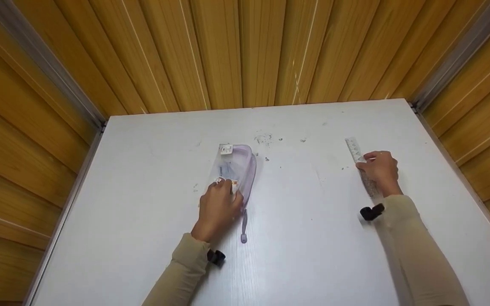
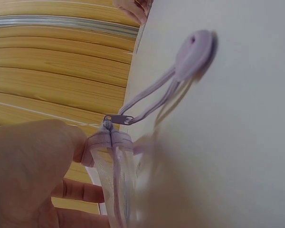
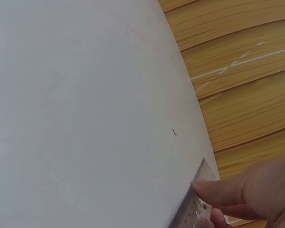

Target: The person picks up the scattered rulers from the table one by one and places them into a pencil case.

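A translucent pouch with a lilac zipper edge (image 1: 251, 168) lies left of the table's middle, with a white label and printed marks showing on it. My left hand (image 1: 219, 206) grips the pouch near its lower end. In the left wrist view, the zipper slider (image 2: 118, 119) carries a looped cord with a lilac pull tab (image 2: 194, 56). Over on the right, my right hand (image 1: 381, 170) pinches a clear ruler (image 1: 352, 147) by its edge, between thumb and fingers. In the right wrist view the thumb presses the ruler (image 3: 194, 209), whose lower part leaves the frame.
Both hands work over a white table (image 1: 304, 255) with dark scuff marks (image 1: 264, 138) toward its back. Wood-patterned panels (image 1: 245, 51) rise behind it and along both sides. Small black devices sit at both wrists.
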Demonstrator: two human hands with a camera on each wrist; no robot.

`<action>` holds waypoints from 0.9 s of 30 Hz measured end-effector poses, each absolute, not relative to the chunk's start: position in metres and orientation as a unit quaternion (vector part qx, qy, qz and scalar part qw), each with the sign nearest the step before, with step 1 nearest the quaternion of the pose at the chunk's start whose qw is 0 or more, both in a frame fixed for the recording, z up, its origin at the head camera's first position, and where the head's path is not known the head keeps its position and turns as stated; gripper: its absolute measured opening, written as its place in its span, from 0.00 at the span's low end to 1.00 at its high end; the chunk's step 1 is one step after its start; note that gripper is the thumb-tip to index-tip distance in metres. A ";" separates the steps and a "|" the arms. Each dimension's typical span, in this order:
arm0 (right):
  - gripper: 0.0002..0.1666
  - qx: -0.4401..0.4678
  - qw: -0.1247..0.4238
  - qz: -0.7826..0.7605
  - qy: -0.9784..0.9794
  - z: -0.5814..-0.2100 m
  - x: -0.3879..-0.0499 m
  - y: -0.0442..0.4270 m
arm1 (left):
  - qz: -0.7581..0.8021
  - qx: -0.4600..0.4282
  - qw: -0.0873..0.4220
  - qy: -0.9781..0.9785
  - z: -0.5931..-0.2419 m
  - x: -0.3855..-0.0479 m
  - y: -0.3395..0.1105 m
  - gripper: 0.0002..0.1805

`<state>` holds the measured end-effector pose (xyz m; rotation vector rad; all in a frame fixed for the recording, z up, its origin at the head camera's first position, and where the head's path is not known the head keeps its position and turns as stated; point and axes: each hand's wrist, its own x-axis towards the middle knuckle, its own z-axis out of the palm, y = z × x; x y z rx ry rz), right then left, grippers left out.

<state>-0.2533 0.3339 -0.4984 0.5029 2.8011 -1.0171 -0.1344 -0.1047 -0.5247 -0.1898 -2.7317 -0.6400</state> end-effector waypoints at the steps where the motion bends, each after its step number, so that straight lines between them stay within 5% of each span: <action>1: 0.29 0.167 0.061 -0.339 0.924 -0.498 -0.253 0.335 | -0.223 -0.069 0.169 -0.958 -0.525 -0.134 -0.105 0.12; 27: 0.24 0.170 0.058 -0.384 0.906 -0.498 -0.254 0.342 | -0.214 -0.072 0.192 -0.955 -0.526 -0.134 -0.104 0.12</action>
